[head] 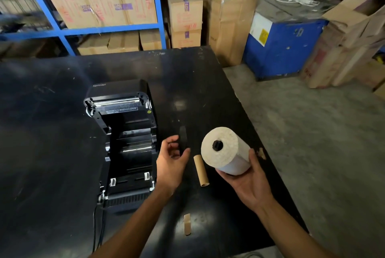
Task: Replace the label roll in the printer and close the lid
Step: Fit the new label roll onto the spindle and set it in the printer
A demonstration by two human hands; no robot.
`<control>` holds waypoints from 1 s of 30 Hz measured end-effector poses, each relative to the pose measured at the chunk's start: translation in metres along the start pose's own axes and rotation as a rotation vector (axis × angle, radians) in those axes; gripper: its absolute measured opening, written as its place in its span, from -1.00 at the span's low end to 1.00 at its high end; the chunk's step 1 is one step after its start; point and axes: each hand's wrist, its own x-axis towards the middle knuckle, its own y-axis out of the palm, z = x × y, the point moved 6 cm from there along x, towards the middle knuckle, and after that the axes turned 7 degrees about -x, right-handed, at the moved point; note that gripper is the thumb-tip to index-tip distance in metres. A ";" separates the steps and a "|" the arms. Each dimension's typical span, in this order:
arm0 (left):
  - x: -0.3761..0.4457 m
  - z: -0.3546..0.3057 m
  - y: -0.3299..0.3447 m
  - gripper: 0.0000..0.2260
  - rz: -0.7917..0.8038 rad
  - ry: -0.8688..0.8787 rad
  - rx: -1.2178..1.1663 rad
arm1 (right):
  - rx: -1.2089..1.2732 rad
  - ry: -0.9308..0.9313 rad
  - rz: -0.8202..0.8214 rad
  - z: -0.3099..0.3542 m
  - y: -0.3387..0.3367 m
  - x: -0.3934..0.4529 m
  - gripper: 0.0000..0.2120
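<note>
Label roll (226, 150), full and white, lies cradled in the upturned right hand (246, 182), the palm beneath it and the thumb pressed along its far side; a black spindle end (217, 145) shows in the core, facing the camera. Just left of that grip, an empty cardboard core (201, 170) lies flat on the black table (52, 132), between the two hands. Beyond it the left hand (171, 163) is curled around a thin black disc-shaped part (183, 140), fingers and thumb closed on its lower edge so it stands upright. Further left again sits the printer (125, 143), its lid (116, 99) swung up and back, the roll bay open and dark inside. Nearer the body than either grip, a small scrap of brown cardboard (187, 224) lies on the tabletop. Behind the table stand blue shelving (160, 7) stacked with cartons (100, 1) and, off to the right, a blue cabinet (281, 49).
</note>
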 end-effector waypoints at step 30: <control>-0.004 -0.071 -0.026 -0.70 0.304 -0.036 0.050 | -0.074 0.000 0.017 -0.032 0.063 0.015 -0.59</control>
